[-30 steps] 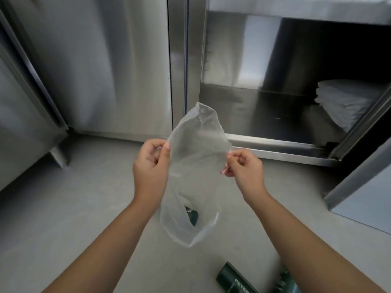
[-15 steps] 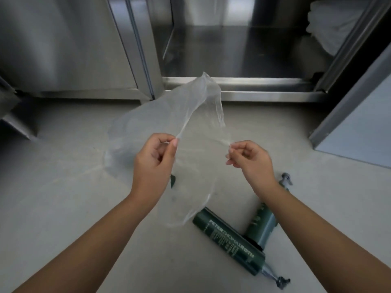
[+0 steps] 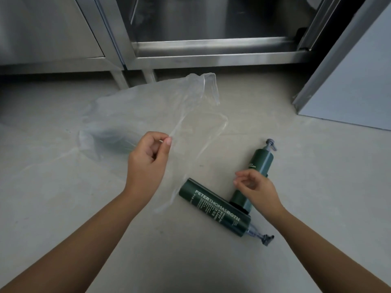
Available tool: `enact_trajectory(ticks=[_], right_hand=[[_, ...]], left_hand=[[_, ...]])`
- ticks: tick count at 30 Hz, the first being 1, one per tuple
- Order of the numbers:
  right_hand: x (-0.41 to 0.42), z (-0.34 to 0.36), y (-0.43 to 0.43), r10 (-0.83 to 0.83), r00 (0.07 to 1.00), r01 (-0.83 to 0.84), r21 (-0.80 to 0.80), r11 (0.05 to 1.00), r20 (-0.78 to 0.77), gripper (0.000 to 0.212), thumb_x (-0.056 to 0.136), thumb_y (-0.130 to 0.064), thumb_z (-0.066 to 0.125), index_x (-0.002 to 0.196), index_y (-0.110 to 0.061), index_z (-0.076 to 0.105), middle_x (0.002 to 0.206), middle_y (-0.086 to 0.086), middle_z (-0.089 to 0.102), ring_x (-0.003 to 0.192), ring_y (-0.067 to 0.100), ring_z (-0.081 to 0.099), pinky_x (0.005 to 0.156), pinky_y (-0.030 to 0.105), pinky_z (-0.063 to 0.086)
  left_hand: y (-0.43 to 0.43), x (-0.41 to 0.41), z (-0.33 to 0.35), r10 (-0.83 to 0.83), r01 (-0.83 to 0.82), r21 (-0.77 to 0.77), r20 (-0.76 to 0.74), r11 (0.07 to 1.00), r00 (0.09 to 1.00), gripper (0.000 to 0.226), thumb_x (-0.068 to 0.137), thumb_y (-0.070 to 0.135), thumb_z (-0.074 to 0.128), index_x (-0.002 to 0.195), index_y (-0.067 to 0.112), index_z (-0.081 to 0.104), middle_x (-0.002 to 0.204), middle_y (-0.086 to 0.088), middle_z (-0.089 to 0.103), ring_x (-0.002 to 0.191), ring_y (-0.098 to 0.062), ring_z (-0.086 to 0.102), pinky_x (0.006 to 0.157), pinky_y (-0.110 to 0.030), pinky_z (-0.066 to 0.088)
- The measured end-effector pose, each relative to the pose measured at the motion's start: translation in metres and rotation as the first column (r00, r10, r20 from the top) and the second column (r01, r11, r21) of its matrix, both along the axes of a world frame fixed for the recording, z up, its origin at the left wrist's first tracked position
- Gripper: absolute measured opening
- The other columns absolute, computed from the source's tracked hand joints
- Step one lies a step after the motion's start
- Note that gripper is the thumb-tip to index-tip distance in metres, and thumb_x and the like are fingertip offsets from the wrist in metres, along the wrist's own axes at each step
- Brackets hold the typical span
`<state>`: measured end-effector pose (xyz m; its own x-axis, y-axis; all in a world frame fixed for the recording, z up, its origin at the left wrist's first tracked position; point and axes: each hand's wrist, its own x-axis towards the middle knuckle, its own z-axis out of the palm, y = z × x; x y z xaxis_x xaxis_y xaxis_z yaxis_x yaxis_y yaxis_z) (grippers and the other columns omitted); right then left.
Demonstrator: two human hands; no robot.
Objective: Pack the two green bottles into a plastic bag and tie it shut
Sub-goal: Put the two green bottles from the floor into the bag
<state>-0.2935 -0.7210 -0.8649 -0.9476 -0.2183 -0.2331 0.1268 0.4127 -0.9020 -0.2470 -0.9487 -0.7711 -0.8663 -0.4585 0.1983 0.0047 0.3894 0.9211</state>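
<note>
My left hand [image 3: 149, 160] pinches the rim of a clear plastic bag [image 3: 148, 111], which billows up and to the left above the floor. A dim green shape shows through the bag's left part. My right hand [image 3: 257, 190] hovers with fingers apart and holds nothing, just over the two green bottles. The larger green pump bottle [image 3: 213, 207] with white lettering lies on its side, its pump pointing to the lower right. The smaller green pump bottle [image 3: 261, 160] lies beside it, pump pointing away from me, its lower part hidden by my right hand.
The grey floor [image 3: 63, 197] carries everything. A stainless steel cabinet [image 3: 211, 49] with an open compartment stands at the back, on short legs. Its open door panel [image 3: 349, 81] juts out at the right.
My right hand has let go of the bag and dropped toward the bottles. The bag has swung left in my left hand. The view has tilted down.
</note>
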Motion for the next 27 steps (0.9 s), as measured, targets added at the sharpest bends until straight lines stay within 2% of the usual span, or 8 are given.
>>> enact_trajectory(ticks=[4, 8, 14, 17, 20, 22, 27], right_hand=[[0.017, -0.018, -0.003, 0.091, 0.995, -0.093, 0.049, 0.994, 0.042, 0.022, 0.079, -0.013, 0.067, 0.098, -0.019, 0.058, 0.095, -0.001, 0.064, 0.09, 0.011, 0.061, 0.087, 0.024, 0.05], [0.026, -0.029, -0.008, 0.166, 0.984, -0.172, 0.11, 0.979, 0.06, 0.038, 0.077, -0.022, 0.07, 0.112, -0.017, 0.056, 0.11, -0.003, 0.06, 0.102, 0.009, 0.057, 0.093, 0.021, 0.045], [0.028, -0.034, -0.025, 0.289, 0.953, -0.3, 0.185, 0.936, 0.085, 0.05, 0.079, -0.025, 0.069, 0.124, -0.015, 0.049, 0.122, 0.0, 0.056, 0.107, 0.005, 0.05, 0.094, 0.014, 0.036], [0.031, -0.038, -0.032, 0.322, 0.94, -0.339, 0.209, 0.917, 0.113, 0.055, 0.078, -0.026, 0.069, 0.127, -0.016, 0.046, 0.123, 0.0, 0.055, 0.109, 0.006, 0.049, 0.095, 0.016, 0.035], [0.036, -0.042, -0.034, 0.333, 0.933, -0.357, 0.225, 0.907, 0.138, 0.058, 0.077, -0.025, 0.07, 0.129, -0.017, 0.044, 0.124, 0.001, 0.054, 0.114, 0.011, 0.05, 0.096, 0.017, 0.035], [0.039, -0.044, -0.035, 0.344, 0.929, -0.369, 0.249, 0.896, 0.138, 0.058, 0.077, -0.026, 0.07, 0.129, -0.018, 0.044, 0.125, 0.002, 0.054, 0.109, 0.01, 0.05, 0.094, 0.017, 0.036], [0.044, -0.044, -0.036, 0.385, 0.913, -0.407, 0.301, 0.862, 0.134, 0.058, 0.076, -0.028, 0.07, 0.127, -0.019, 0.044, 0.122, 0.003, 0.052, 0.101, 0.011, 0.05, 0.091, 0.02, 0.041]], left_hand=[[-0.002, 0.006, -0.005, 0.005, -0.006, 0.041, 0.017, 0.999, 1.0, 0.019, 0.089, 0.016, 0.054, 0.075, 0.029, 0.053, 0.064, -0.026, 0.051, 0.053, -0.016, 0.04, 0.049, -0.021, 0.035], [-0.005, 0.013, -0.005, 0.019, -0.02, 0.041, 0.019, 0.999, 1.0, 0.018, 0.089, 0.015, 0.053, 0.075, 0.026, 0.054, 0.066, -0.024, 0.052, 0.053, -0.015, 0.04, 0.048, -0.016, 0.035], [-0.007, 0.025, -0.005, 0.057, -0.057, 0.056, 0.01, 0.997, 0.998, 0.018, 0.089, 0.016, 0.054, 0.075, 0.027, 0.054, 0.061, -0.017, 0.049, 0.051, -0.014, 0.039, 0.046, -0.015, 0.034], [-0.01, 0.029, -0.005, 0.083, -0.083, 0.076, 0.002, 0.994, 0.997, 0.018, 0.089, 0.017, 0.054, 0.075, 0.028, 0.054, 0.056, -0.006, 0.047, 0.051, -0.014, 0.038, 0.046, -0.016, 0.034], [-0.012, 0.031, -0.005, 0.097, -0.097, 0.082, 0.007, 0.992, 0.995, 0.018, 0.089, 0.018, 0.054, 0.075, 0.028, 0.054, 0.056, -0.004, 0.048, 0.049, -0.011, 0.038, 0.046, -0.016, 0.035], [-0.012, 0.032, -0.005, 0.097, -0.098, 0.094, 0.007, 0.991, 0.995, 0.017, 0.089, 0.017, 0.054, 0.075, 0.028, 0.055, 0.054, -0.002, 0.046, 0.048, -0.008, 0.037, 0.045, -0.015, 0.034], [-0.01, 0.034, -0.003, 0.088, -0.088, 0.102, 0.003, 0.991, 0.996, 0.017, 0.089, 0.016, 0.054, 0.076, 0.027, 0.054, 0.056, -0.004, 0.047, 0.051, -0.012, 0.039, 0.047, -0.016, 0.035]])
